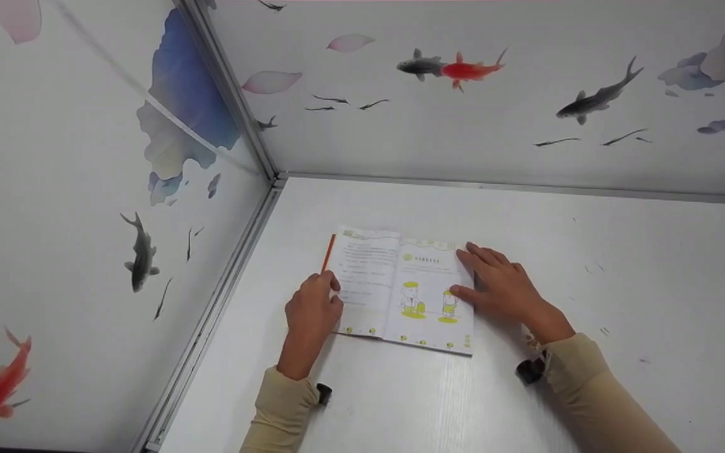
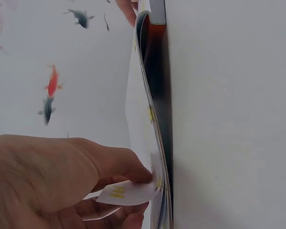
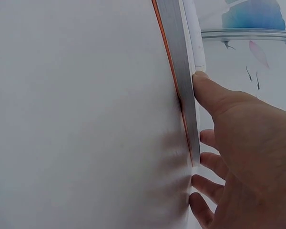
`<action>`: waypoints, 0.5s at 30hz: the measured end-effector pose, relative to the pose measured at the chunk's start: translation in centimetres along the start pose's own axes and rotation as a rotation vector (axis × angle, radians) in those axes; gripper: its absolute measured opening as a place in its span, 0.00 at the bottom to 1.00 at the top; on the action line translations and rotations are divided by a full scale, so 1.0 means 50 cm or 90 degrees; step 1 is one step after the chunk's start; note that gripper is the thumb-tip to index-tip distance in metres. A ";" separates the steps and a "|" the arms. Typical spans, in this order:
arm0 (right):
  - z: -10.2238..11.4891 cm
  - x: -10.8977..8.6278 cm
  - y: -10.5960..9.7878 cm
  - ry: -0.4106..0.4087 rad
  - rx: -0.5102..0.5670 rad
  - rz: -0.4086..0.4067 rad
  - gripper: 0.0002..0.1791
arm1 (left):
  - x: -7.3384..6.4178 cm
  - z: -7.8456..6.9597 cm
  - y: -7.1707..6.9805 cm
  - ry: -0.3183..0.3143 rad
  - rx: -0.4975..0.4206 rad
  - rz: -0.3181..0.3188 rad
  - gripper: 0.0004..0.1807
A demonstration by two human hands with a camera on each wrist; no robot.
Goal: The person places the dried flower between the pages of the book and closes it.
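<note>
An open book with an orange cover edge lies on the white table. Its right page carries two yellow-and-white cartoon figures; lines of print fill the left one. My left hand is at the book's left edge. In the left wrist view its thumb and fingers pinch a curled page corner. On the right page's outer edge rests my right hand, with thumb and fingers spread. In the right wrist view, the thumb touches the top of the thick page block and the other fingers lie along its far end.
A wall panel printed with fish and petals stands behind the table. Another printed panel rises on the left, with a metal rail along its foot. Dark wrist devices sit at both sleeves.
</note>
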State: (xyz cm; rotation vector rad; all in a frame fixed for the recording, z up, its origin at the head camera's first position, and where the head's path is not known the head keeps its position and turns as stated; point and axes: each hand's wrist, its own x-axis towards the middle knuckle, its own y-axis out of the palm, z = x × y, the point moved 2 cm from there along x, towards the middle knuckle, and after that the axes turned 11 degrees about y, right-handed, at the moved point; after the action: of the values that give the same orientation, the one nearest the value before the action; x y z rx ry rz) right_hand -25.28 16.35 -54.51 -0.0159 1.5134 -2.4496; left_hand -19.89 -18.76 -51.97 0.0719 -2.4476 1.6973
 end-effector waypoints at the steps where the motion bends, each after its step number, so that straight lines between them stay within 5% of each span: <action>1: 0.001 -0.001 -0.001 -0.001 -0.001 0.000 0.47 | 0.000 0.002 0.000 -0.002 0.001 0.005 0.08; 9: 0.003 0.000 -0.001 -0.002 -0.009 0.006 0.47 | 0.005 0.006 0.006 0.014 0.034 0.002 0.20; 12: 0.002 0.001 0.000 -0.006 -0.010 0.004 0.47 | 0.006 -0.003 0.011 0.096 0.048 -0.016 0.23; 15: 0.000 0.002 0.001 -0.010 -0.009 0.000 0.47 | 0.005 -0.022 0.017 0.223 0.048 -0.013 0.29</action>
State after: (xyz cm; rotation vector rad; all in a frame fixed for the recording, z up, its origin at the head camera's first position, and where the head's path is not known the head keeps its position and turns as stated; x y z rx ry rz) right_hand -25.36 16.31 -54.59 -0.0367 1.5242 -2.4326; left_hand -20.16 -17.43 -52.34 -0.1764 -2.1215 1.6320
